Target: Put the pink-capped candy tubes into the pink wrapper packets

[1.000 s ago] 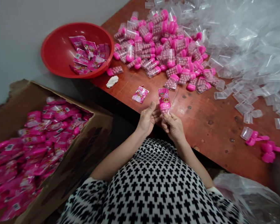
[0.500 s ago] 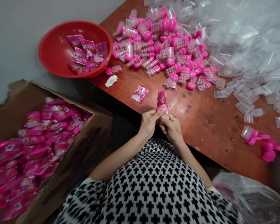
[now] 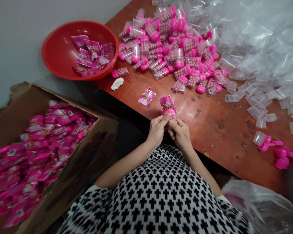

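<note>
Between both hands, at the table's front edge, is a small printed pink packet (image 3: 167,104) with its printed end pointing away from me. My left hand (image 3: 158,128) is closed, thumb and fingers pinching the packet's near end. My right hand (image 3: 180,131) is closed too, gripping the same near end from the right. A pinkish part shows at the fingertips, perhaps a candy container, but the fingers mostly cover it. Just left of the held packet, a flat pink sachet (image 3: 147,97) lies on the table.
A red bowl (image 3: 53,61) holds several pink sachets. Pink-capped candy containers (image 3: 179,58) are heaped behind my hands, clear empty cups (image 3: 256,48) to their right. Left below stands a cardboard box (image 3: 88,146) of filled pink packets. Pink plastic pieces (image 3: 282,156) and white crumpled material (image 3: 117,84) lie on the table.
The packet's far end has turned and leaned left, so its printed face now looks broader. Both hands have stayed nearly in place, still pinching it.
</note>
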Motion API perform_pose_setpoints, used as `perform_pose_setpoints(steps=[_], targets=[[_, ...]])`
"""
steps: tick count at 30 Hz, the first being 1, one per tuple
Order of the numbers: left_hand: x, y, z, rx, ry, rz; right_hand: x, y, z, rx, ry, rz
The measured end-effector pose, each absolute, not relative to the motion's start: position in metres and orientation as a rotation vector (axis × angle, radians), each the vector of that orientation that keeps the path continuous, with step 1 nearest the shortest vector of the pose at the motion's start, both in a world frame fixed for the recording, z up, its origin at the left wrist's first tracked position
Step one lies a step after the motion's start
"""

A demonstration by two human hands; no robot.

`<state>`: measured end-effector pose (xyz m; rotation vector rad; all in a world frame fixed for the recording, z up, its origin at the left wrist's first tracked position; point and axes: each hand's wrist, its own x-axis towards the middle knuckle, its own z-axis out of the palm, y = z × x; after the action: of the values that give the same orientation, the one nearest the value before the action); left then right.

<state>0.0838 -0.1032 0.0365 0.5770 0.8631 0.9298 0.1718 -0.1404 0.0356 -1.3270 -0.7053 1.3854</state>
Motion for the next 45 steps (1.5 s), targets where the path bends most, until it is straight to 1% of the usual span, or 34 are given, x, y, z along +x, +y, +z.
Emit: perform_pose_setpoints(steps=[3, 8, 10, 15, 18, 26, 32, 36, 40, 45], targets=[[0.083, -0.107, 0.039, 0.568, 0.859, 0.899, 0.172, -0.138, 0.039, -1.213, -0.584, 1.407], [0.080, -0.099, 0.040, 0.421, 0.639, 0.838, 0.177, -0.136, 0.044, -1.047, -0.501, 1.735], [0.080, -0.095, 0.040, 0.415, 0.617, 0.814, 0.178, -0.137, 0.043, -1.061, -0.519, 1.791], [0.081, -0.090, 0.043, 0.403, 0.747, 0.923, 0.176, -0.146, 0.039, -1.238, -0.725, 1.461], [0.082, -0.091, 0.045, 0.409, 0.774, 0.993, 0.177, -0.149, 0.040, -1.274, -0.803, 1.365], [0.080, -0.085, 0.047, 0.520, 0.836, 0.948, 0.177, -0.148, 0.038, -1.292, -0.738, 1.399], [0.090, -0.099, 0.037, 0.540, 0.912, 0.967, 0.173, -0.146, 0.032, -1.356, -0.654, 1.254], [0.090, -0.103, 0.036, 0.520, 0.891, 0.954, 0.174, -0.144, 0.031, -1.318, -0.594, 1.289], [0.085, -0.093, 0.039, 0.422, 0.787, 0.969, 0.174, -0.144, 0.034, -1.314, -0.648, 1.322], [0.082, -0.085, 0.040, 0.459, 0.790, 0.952, 0.174, -0.147, 0.036, -1.333, -0.764, 1.323]])
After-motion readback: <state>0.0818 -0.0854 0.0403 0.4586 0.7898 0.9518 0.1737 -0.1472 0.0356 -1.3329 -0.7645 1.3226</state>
